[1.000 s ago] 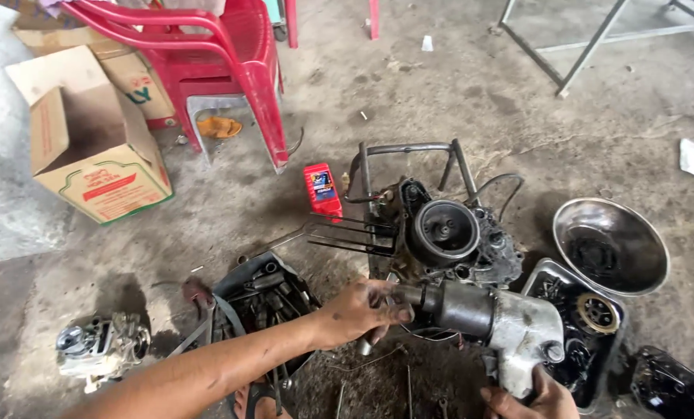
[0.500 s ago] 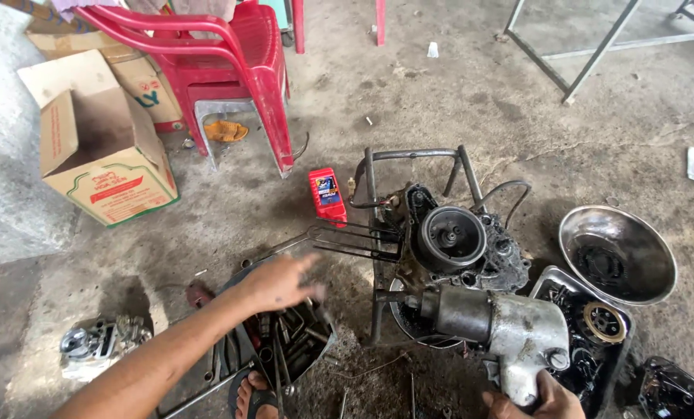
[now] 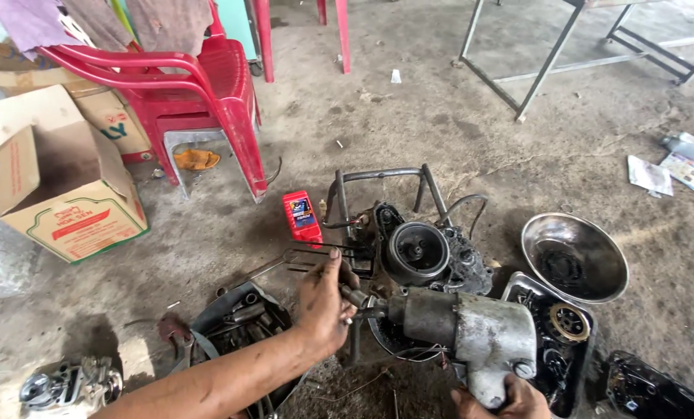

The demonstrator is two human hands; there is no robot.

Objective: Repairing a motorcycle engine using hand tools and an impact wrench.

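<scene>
Halfway-ish: left hand pinching socket onto impact wrench, right hand gripping handle, engine still untouched.

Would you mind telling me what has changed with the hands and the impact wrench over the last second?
The left hand left the front of the impact wrench, reached left over the black tray of tools, and has come back to the wrench's nose, fingers on the socket. The right hand kept its grip on the handle; the engine and metal bowl stayed put.
</scene>
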